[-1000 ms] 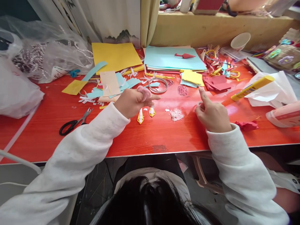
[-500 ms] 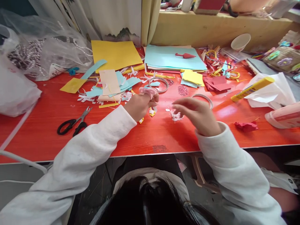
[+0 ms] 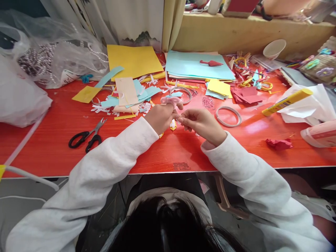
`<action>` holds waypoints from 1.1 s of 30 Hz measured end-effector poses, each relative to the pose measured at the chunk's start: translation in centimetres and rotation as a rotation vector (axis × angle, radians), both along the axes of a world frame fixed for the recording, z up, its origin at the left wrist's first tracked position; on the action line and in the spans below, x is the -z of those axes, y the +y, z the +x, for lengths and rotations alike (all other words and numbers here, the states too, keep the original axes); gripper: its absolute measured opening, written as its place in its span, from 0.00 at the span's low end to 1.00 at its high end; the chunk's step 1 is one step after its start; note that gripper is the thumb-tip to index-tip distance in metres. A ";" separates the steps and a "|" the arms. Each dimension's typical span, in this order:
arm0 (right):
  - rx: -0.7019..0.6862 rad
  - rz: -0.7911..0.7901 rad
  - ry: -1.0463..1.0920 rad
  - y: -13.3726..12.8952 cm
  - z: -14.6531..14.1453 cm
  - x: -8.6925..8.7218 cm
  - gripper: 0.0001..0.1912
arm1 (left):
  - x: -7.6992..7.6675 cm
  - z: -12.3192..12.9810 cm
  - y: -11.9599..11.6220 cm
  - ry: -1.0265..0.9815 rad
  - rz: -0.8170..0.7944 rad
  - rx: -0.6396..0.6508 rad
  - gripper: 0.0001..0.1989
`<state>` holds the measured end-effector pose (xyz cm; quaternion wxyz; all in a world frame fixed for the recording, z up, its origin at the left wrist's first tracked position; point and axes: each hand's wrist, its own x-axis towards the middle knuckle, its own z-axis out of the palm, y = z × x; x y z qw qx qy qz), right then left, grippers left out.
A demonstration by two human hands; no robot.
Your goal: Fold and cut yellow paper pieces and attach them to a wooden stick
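My left hand (image 3: 164, 115) is closed, and a small pink looped, bow-like piece (image 3: 170, 100) stands out at the top of its fingers. My right hand (image 3: 201, 123) pinches thumb and forefinger together right at the left fingertips. Whatever lies in that pinch is too small or too hidden to name. Under and just beside the hands, a small yellow-and-white folded paper piece (image 3: 173, 125) lies on the red table (image 3: 147, 157). Behind them is a roll of narrow tape (image 3: 189, 93); a second tape roll (image 3: 228, 116) lies right of my right hand.
Black-handled scissors (image 3: 88, 135) lie on the left, below paper scraps (image 3: 126, 91). Yellow sheets (image 3: 135, 61) and blue sheets (image 3: 196, 64) are stacked at the back. On the right are a yellow glue stick (image 3: 287, 101), crumpled red paper (image 3: 278, 144) and a pink cup-like container (image 3: 320, 133).
My right hand has moved left from above a whitish scrap to meet my left fingertips, and its fingers have closed. The right tape roll is now uncovered. The view has shifted slightly.
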<state>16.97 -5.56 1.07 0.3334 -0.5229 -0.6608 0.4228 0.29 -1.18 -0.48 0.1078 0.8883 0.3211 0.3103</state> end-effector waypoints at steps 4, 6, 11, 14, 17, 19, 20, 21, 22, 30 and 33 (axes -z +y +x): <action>0.018 -0.037 -0.016 0.3 0.1 0.3 0.15 | -0.1 0.1 0.0 0.131 -0.057 -0.040 0.06; 0.021 -0.048 -0.013 0.5 0.1 0.4 0.14 | -0.2 0.2 -0.1 0.158 -0.088 -0.065 0.07; 0.016 -0.078 -0.027 0.7 0.0 0.4 0.11 | -0.2 0.2 -0.3 0.210 -0.062 -0.122 0.09; 0.025 -0.095 -0.031 0.7 0.0 0.3 0.10 | -0.3 0.2 -0.3 0.247 -0.052 -0.145 0.10; 0.005 -0.126 -0.007 0.7 0.0 0.2 0.09 | -0.2 0.0 0.0 0.294 -0.031 -0.171 0.13; -0.004 -0.142 0.006 0.7 0.0 0.1 0.09 | -0.1 -0.3 0.4 0.280 -0.010 -0.142 0.13; -0.002 -0.142 0.013 0.7 0.0 0.1 0.09 | 0.1 -0.4 0.6 0.266 -0.003 -0.104 0.13; 0.004 -0.138 0.023 0.7 -0.1 0.0 0.09 | 0.2 -0.6 0.9 0.257 -0.005 -0.061 0.11; 0.010 -0.134 0.034 0.7 -0.1 0.0 0.08 | 0.4 -0.7 1.0 0.259 -0.014 -0.026 0.09; -0.045 -0.140 0.065 0.7 0.4 -0.2 0.06 | 0.5 -0.2 0.6 0.393 -0.144 -0.035 0.10; -0.075 -0.142 0.054 0.7 0.8 -0.1 0.07 | 0.1 -0.2 0.3 0.406 -0.172 -0.045 0.10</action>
